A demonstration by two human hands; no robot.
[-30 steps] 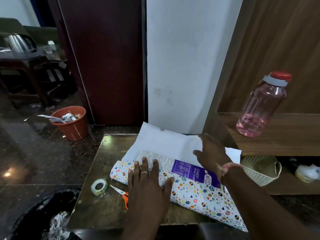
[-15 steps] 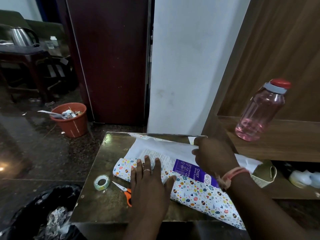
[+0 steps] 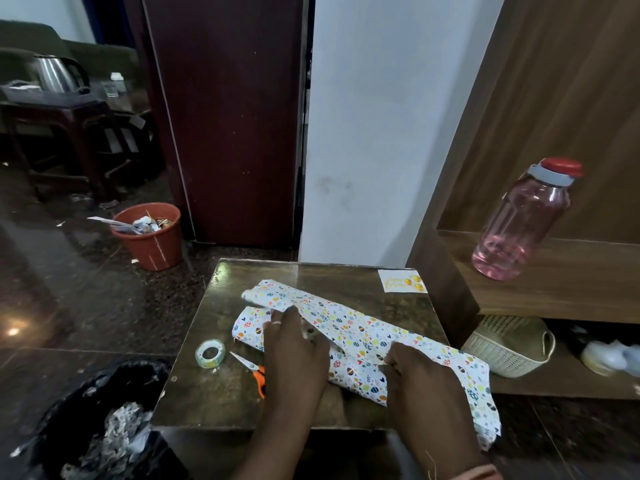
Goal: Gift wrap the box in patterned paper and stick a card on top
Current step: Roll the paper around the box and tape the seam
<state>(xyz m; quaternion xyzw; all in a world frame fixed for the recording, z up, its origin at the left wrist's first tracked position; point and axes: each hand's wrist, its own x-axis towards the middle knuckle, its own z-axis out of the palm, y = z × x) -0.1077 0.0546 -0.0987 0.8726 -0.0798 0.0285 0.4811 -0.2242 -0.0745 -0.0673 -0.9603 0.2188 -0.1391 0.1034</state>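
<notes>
Head view | left hand (image 3: pixel 294 348) flat on patterned paper (image 3: pixel 356 332) | right hand (image 3: pixel 415 379) pinching it

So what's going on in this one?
A person is gift wrapping at a small table. Both hands press on the patterned paper, which is folded over the box so that none of it shows: the left hand near the middle seam, the right hand nearer the right end. The tape roll and scissors lie to the left, untouched. The card waits at the far corner.
</notes>
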